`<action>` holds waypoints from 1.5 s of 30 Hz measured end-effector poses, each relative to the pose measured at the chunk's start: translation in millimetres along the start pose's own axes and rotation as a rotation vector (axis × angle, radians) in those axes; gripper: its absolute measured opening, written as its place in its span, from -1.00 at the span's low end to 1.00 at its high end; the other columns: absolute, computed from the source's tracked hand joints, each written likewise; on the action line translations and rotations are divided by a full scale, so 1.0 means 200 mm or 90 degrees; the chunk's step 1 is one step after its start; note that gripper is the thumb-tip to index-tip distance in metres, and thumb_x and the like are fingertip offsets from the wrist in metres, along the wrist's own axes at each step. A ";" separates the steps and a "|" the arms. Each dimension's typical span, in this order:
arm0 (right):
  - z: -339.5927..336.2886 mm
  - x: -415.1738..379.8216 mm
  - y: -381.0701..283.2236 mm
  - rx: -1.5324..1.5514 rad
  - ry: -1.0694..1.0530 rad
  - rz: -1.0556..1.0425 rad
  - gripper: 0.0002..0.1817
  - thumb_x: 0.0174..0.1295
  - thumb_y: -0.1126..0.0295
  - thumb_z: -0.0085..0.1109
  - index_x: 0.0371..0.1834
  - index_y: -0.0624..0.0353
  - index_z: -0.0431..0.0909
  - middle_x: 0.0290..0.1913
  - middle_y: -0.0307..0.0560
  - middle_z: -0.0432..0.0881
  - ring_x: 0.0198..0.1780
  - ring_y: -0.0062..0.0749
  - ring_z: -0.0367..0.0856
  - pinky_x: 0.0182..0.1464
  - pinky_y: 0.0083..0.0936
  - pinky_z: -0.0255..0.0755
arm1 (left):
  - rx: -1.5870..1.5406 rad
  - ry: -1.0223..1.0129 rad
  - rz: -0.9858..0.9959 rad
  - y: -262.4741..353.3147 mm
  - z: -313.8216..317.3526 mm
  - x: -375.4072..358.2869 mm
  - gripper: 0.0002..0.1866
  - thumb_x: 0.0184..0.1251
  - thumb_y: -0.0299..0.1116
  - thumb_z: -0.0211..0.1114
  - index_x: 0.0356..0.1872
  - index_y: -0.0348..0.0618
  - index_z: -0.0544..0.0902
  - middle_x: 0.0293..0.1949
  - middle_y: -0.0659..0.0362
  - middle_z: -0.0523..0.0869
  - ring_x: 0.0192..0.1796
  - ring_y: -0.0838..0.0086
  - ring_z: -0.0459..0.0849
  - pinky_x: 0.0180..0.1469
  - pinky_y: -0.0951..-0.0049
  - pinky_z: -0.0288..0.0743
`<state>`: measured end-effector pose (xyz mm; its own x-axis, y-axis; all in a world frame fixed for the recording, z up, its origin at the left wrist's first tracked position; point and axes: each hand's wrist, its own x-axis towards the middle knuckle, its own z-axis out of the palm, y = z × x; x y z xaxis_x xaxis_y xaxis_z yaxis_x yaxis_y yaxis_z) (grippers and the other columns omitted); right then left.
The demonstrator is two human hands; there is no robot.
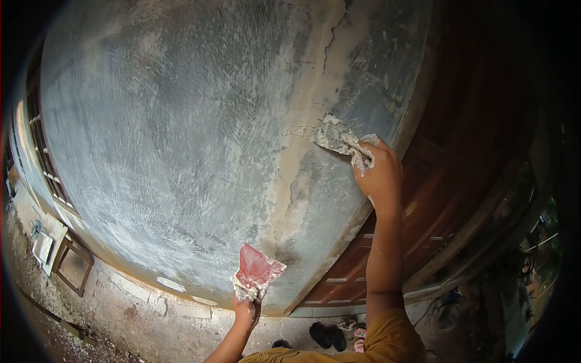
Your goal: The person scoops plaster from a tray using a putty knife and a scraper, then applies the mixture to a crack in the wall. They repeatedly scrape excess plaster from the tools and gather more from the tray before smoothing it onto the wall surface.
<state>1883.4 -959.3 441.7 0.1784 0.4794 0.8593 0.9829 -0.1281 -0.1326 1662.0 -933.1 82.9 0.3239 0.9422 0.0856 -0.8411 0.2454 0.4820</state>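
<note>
My right hand (382,172), smeared with putty, grips a putty-caked scraper (334,134) whose blade lies against the grey wall (181,121). Just left of the blade, a ridge of wet putty crosses a pale vertical putty strip (284,187). A dark crack (330,45) runs through the strip's upper part. Lower down, my left hand (244,302) is closed around the base of a red flat scraper (257,266) with putty along its edges and lower end. Putty hides part of the left fingers.
A brown panelled door (460,145) with a frame stands right of the wall. Dark sandals (327,336) and pink footwear (360,339) lie on the floor below. A barred window (45,145) and a wooden frame (72,266) are at the left.
</note>
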 end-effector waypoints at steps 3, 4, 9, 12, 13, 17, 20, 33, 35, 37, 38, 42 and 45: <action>0.06 0.04 0.08 0.155 0.139 -0.014 -0.70 0.04 0.42 0.21 -0.16 0.35 0.60 -0.21 0.13 0.60 -0.15 -0.01 0.59 -0.08 -0.30 0.46 | 0.012 0.014 -0.007 0.01 0.00 0.01 -0.45 0.22 -0.66 -0.06 0.29 -0.23 0.23 0.27 0.04 0.36 0.27 0.18 0.39 0.32 0.15 0.30; 0.09 0.06 0.04 0.235 0.141 -0.013 -0.69 0.11 0.43 0.15 -0.14 0.46 0.55 -0.20 0.19 0.57 -0.10 0.03 0.57 -0.02 -0.29 0.43 | 0.008 0.006 -0.012 0.01 0.00 0.01 -0.46 0.23 -0.65 -0.06 0.29 -0.22 0.24 0.27 0.05 0.37 0.27 0.19 0.39 0.31 0.15 0.31; 0.28 -0.03 -0.16 0.252 0.112 0.072 -0.67 0.16 0.45 0.08 -0.07 0.48 0.51 -0.16 0.29 0.53 -0.04 0.12 0.51 0.03 -0.24 0.37 | 0.001 -0.035 -0.001 -0.04 0.02 0.00 -0.48 0.25 -0.65 -0.04 0.28 -0.22 0.24 0.25 0.05 0.39 0.25 0.21 0.41 0.29 0.15 0.33; 0.44 -0.24 -0.18 0.249 0.098 0.103 -0.69 0.14 0.44 0.11 -0.12 0.47 0.53 -0.19 0.29 0.55 -0.11 0.14 0.53 -0.02 -0.23 0.40 | -0.016 -0.034 -0.005 -0.06 0.02 0.00 -0.47 0.24 -0.66 -0.03 0.28 -0.22 0.24 0.25 0.05 0.38 0.24 0.21 0.42 0.28 0.16 0.35; 0.48 -0.32 -0.19 0.239 0.113 0.087 -0.70 0.13 0.45 0.12 -0.14 0.47 0.54 -0.20 0.28 0.55 -0.13 0.15 0.54 -0.04 -0.23 0.41 | -0.016 -0.033 -0.006 -0.05 0.02 -0.01 -0.47 0.24 -0.66 -0.03 0.28 -0.22 0.24 0.25 0.05 0.38 0.24 0.21 0.42 0.28 0.16 0.35; 0.52 -0.50 -0.24 0.279 0.080 0.110 -0.73 0.10 0.49 0.13 -0.17 0.48 0.54 -0.22 0.27 0.56 -0.17 0.15 0.55 -0.08 -0.24 0.42 | -0.001 -0.015 -0.008 -0.01 0.01 -0.01 -0.46 0.22 -0.66 -0.04 0.28 -0.23 0.24 0.25 0.06 0.38 0.23 0.21 0.43 0.27 0.16 0.37; 0.44 -0.37 -0.32 0.348 0.211 0.025 -0.75 0.10 0.54 0.11 -0.17 0.47 0.54 -0.23 0.25 0.56 -0.17 0.13 0.54 -0.10 -0.28 0.42 | 0.001 0.008 -0.010 0.00 -0.03 -0.01 -0.47 0.21 -0.66 -0.03 0.26 -0.24 0.26 0.24 0.06 0.40 0.23 0.21 0.44 0.27 0.17 0.37; 0.59 -0.52 -0.15 0.204 0.132 0.070 -0.75 0.06 0.49 0.15 -0.22 0.45 0.56 -0.20 0.28 0.55 -0.17 0.17 0.53 -0.09 -0.20 0.43 | -0.019 0.053 0.004 0.05 -0.10 -0.02 -0.50 0.23 -0.68 -0.03 0.24 -0.26 0.28 0.21 0.05 0.43 0.20 0.21 0.47 0.25 0.19 0.40; 0.54 -0.52 -0.17 0.234 0.120 0.061 -0.75 0.05 0.49 0.17 -0.24 0.44 0.56 -0.21 0.27 0.56 -0.19 0.17 0.55 -0.12 -0.19 0.44 | -0.018 0.048 0.014 0.05 -0.11 -0.01 -0.51 0.24 -0.68 -0.03 0.24 -0.26 0.29 0.20 0.05 0.43 0.21 0.22 0.47 0.26 0.21 0.39; 0.52 -0.43 -0.19 0.238 0.127 0.018 -0.77 0.05 0.49 0.16 -0.24 0.42 0.57 -0.20 0.25 0.56 -0.19 0.15 0.55 -0.13 -0.20 0.45 | -0.021 0.036 0.005 0.04 -0.11 0.01 -0.50 0.23 -0.68 -0.03 0.24 -0.26 0.29 0.21 0.05 0.43 0.21 0.22 0.46 0.27 0.22 0.38; 0.50 -0.37 -0.20 0.242 0.136 -0.027 -0.78 0.05 0.50 0.16 -0.25 0.40 0.57 -0.20 0.22 0.56 -0.20 0.13 0.56 -0.14 -0.21 0.45 | -0.007 0.042 -0.002 0.03 -0.12 0.01 -0.50 0.23 -0.67 -0.02 0.24 -0.27 0.28 0.22 0.05 0.42 0.22 0.21 0.45 0.29 0.20 0.35; 0.38 -0.19 -0.18 0.079 -0.037 -0.022 -0.74 -0.03 0.42 0.24 -0.20 0.11 0.64 -0.21 0.01 0.58 -0.21 0.01 0.59 -0.18 -0.24 0.47 | -0.022 0.020 0.000 0.01 -0.07 0.01 -0.48 0.22 -0.68 -0.02 0.25 -0.28 0.27 0.23 0.03 0.41 0.24 0.20 0.43 0.32 0.18 0.30; 0.22 -0.08 -0.09 -0.005 -0.057 -0.011 -0.73 -0.05 0.39 0.26 -0.21 0.07 0.68 -0.23 -0.02 0.61 -0.20 -0.05 0.61 -0.15 -0.28 0.48 | -0.019 0.024 -0.005 0.00 -0.06 0.00 -0.47 0.20 -0.69 -0.04 0.26 -0.29 0.26 0.24 0.03 0.40 0.25 0.20 0.42 0.33 0.18 0.29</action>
<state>1865.1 -927.2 408.9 0.1658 0.5577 0.8133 0.9854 -0.1265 -0.1141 1656.4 -930.8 71.7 0.3146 0.9480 0.0483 -0.8513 0.2593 0.4561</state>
